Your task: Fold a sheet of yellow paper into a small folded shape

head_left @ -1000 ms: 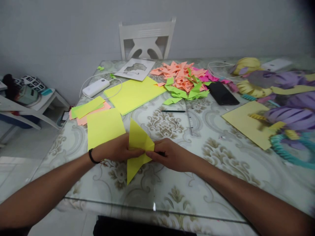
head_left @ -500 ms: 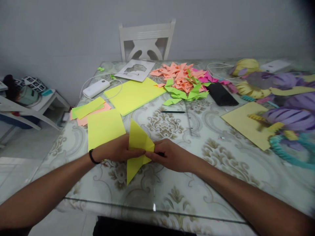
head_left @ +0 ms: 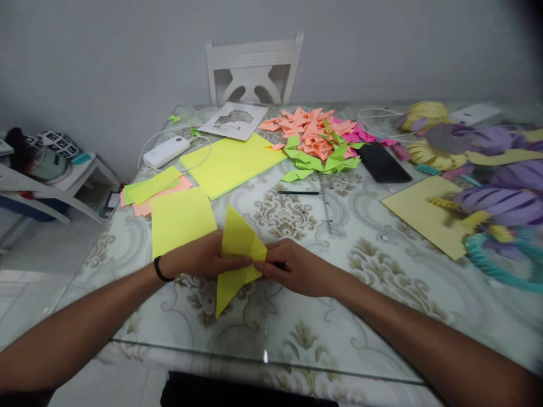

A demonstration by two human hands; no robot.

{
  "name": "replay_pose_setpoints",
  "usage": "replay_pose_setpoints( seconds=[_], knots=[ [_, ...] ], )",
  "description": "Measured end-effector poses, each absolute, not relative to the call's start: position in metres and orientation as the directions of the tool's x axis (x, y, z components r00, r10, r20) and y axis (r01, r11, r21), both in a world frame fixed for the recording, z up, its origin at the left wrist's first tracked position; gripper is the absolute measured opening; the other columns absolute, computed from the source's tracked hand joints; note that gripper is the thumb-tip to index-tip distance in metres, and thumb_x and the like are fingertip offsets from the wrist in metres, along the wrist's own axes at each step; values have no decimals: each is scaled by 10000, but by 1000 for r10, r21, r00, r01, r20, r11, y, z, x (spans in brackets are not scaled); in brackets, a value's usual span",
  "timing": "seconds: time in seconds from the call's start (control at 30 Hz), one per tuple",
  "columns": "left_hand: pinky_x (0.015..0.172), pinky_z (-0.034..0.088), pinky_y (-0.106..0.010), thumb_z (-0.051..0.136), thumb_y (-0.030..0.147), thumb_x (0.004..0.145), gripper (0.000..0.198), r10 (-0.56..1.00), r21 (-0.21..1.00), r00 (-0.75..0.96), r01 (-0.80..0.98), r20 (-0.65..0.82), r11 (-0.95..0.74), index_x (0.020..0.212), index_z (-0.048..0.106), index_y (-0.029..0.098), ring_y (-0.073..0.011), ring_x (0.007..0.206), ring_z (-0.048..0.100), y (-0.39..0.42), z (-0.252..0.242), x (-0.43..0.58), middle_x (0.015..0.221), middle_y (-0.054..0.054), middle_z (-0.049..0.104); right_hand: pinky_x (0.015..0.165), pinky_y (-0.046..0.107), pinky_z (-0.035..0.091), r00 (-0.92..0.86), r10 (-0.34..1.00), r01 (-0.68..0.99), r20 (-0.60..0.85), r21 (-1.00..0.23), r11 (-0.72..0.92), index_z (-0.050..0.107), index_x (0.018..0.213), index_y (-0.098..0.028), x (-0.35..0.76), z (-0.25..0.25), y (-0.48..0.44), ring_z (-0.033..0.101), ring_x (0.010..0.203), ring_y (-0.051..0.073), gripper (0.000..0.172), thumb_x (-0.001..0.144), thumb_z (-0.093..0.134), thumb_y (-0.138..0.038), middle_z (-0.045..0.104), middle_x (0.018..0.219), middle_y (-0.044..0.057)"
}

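A folded sheet of yellow paper (head_left: 237, 243), creased into a pointed, roughly triangular shape, is held just above the table between both hands. My left hand (head_left: 207, 255), with a dark band at the wrist, grips it from the left, thumb laid across the front and fingers hidden behind. On the right, my right hand (head_left: 292, 268) pinches the paper's right corner between thumb and fingers. Just beyond my left hand lies a flat yellow sheet (head_left: 182, 219). Past it is a larger stack of yellow paper (head_left: 233, 164).
Folded orange paper pieces (head_left: 311, 133) and green ones (head_left: 324, 165) are heaped at the back. Around them lie a black phone (head_left: 385, 162), a dark pencil (head_left: 298, 193), a clear ruler (head_left: 326, 206) and a white power bank (head_left: 167, 151). Purple paper decorations (head_left: 500, 203) crowd the right side.
Both hands keep their hold on the yellow paper. Its lower tip has shifted slightly left, and the right thumb has moved very slightly to the right.
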State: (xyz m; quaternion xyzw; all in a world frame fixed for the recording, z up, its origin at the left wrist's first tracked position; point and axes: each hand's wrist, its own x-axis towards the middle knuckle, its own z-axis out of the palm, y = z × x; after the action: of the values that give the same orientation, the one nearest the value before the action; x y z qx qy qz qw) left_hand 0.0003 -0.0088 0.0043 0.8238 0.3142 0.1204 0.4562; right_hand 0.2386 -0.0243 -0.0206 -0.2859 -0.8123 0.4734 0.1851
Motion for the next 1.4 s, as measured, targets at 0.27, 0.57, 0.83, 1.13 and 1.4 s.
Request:
replay_pose_setpoints(
  seconds=[0.27,0.57,0.83,1.13,1.4],
  knots=[
    [783,566,-275,559,406,985,325,630,828,770,414,-97,-379,1115,725,158,-210,920,719,-8,3,0,1087,-79,781,543,246,317,-766,643,307,4,-876,372,532,665,-160,239,-20,-24,475,594,106,456,1031,501,-430,527,681,-4],
    [743,584,-279,637,371,913,303,665,830,715,492,-215,-261,1102,739,157,-228,907,727,-9,0,-2,1043,-76,790,558,251,323,-763,647,302,-2,-885,354,509,678,-172,239,-22,-23,457,598,113,397,1023,478,-365,509,662,-11],
    [740,596,-275,631,382,914,317,654,853,726,464,-211,-240,1121,738,167,-222,892,738,-8,-2,-2,1076,-78,791,573,238,353,-744,668,288,-25,-914,287,533,710,-173,241,-19,-24,452,582,108,410,1045,456,-396,505,621,-27],
    [740,599,-262,638,365,921,294,658,853,728,455,-193,-254,1120,743,175,-211,895,740,-9,-1,-2,1075,-64,798,558,232,359,-735,677,297,-50,-921,254,551,717,-169,241,-17,-25,468,562,106,429,1056,424,-400,513,605,-27],
    [764,589,-256,625,386,948,287,681,838,726,429,-97,-338,1113,740,182,-204,901,733,-9,-2,0,1073,-60,795,559,221,342,-762,647,323,-20,-878,354,619,789,-158,239,-19,-25,483,613,105,322,1013,514,-364,573,687,-16]
  ],
)
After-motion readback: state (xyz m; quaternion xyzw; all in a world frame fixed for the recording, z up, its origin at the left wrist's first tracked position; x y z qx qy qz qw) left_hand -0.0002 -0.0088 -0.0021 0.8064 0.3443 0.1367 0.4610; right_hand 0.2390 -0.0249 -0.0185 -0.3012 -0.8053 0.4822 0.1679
